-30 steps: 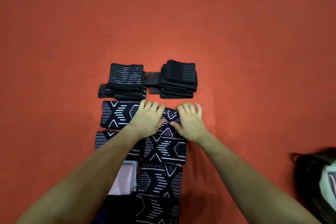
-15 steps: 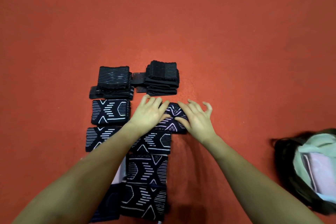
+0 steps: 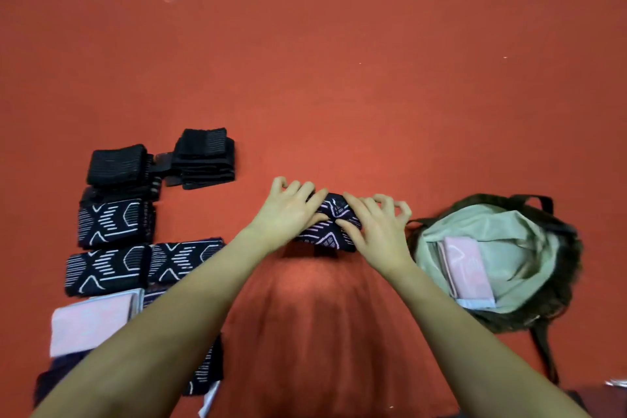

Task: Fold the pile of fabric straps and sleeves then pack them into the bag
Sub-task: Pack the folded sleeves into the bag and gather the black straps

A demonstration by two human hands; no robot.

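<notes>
You've got it off the pile now: half a second ago both hands were pressing that patterned folded sleeve [image 3: 327, 226] at the head of the right-hand column, and here it sits well right of the stacks, in the centre of the frame, just left of the bag [image 3: 529, 214]. The view has swung right with you, so the bag shows almost whole at the right edge instead of as a sliver.

Your left hand [image 3: 288, 214] curls over the sleeve's left end, fingers draped across its top. Your right hand [image 3: 376, 231] clamps the right end, thumb on the near face, fingers bent over the far side. The sleeve lies between the two palms; whether it is clear of the red cloth [image 3: 339, 61] you can't tell from here.

No readable writing anywhere; the white line-and-chevron pattern is all that shows, and a faint mark on the pink folded piece [image 3: 470, 268] inside the bag is too blurred to read.

At the left of the frame the black strap stacks [image 3: 117, 164] and the other patterned sleeves [image 3: 108, 268] lie in rows, with a pink piece [image 3: 91, 319] below them.
</notes>
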